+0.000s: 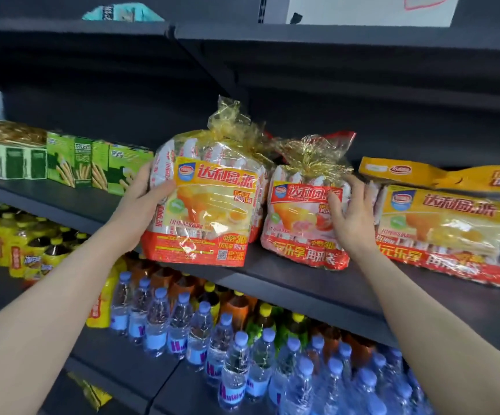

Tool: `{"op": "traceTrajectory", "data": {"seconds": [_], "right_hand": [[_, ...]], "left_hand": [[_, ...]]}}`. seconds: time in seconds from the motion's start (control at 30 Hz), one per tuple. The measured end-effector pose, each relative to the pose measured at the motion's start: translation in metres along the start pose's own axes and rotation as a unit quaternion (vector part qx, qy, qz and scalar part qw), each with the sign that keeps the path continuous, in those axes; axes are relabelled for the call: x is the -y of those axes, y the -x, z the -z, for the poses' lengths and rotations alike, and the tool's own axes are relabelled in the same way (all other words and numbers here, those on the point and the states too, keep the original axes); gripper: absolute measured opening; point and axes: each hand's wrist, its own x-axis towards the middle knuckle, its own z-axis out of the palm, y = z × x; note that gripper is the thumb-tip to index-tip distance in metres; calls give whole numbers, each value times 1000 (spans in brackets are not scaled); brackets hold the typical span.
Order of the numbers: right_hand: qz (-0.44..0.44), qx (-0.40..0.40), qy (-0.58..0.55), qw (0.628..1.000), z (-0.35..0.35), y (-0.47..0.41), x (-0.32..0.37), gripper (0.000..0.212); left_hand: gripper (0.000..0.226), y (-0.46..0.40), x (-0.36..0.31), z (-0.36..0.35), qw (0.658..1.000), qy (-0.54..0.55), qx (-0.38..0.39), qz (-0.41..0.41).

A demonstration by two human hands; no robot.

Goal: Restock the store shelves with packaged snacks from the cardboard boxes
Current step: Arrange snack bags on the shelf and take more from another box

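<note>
At the centre of the frame, a yellow snack bag [204,205] is gripped at its left edge by the left hand [147,193], its base resting on the dark shelf [272,274]. Just to its right, a pink snack bag [299,223] is touched by the spread, uncurled fingers of the right hand [352,217].

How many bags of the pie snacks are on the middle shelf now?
3, perhaps more hidden behind. The left bag is gripped by the left hand, the middle bag touched by the right hand, the right bag lies alone.
</note>
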Motion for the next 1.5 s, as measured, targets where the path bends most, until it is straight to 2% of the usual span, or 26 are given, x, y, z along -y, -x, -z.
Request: {"op": "traceTrajectory", "data": {"seconds": [0.1, 0.2, 0.3, 0.33, 0.4, 0.47, 0.53, 0.63, 0.7, 0.9, 1.1, 1.5], "right_hand": [[70, -51, 85, 993, 4, 0, 5, 48], [127, -65, 173, 974, 4, 0, 8, 46], [147, -59, 230, 960, 5, 3, 9, 43], [140, -55, 243, 958, 6, 4, 10, 43], [128, -51, 269, 953, 6, 7, 13, 45], [119, -47, 290, 948, 5, 9, 18, 46], [107, -44, 305, 945, 4, 12, 25, 47], [83, -47, 324, 941, 0, 19, 35, 50], [67, -42, 335, 939, -3, 22, 40, 52], [34, -12, 380, 924, -2, 26, 58, 60], [60, -1, 419, 906, 11, 47, 82, 58], [47, 39, 489, 870, 90, 165, 110, 53]], "left_hand": [[37, -16, 6, -2, 1000, 6, 22, -2], [45, -36, 12, -2, 998, -17, 58, -3], [56, -56, 18, 1, 991, -110, 72, -37], [61, -59, 19, 2, 978, -187, 70, -68], [77, -60, 25, 0, 927, -343, 45, -144], [83, -52, 33, -6, 897, -390, 38, -205], [82, -46, 42, -9, 891, -392, 63, -219], [97, -43, 49, -9, 886, -411, 89, -194], [98, -44, 51, -7, 885, -411, 91, -198], [82, -37, 53, -1, 865, -444, 64, -223], [65, -19, 47, -2, 846, -460, 54, -265], [46, 79, 52, -54, 866, -342, 158, -330]]}}
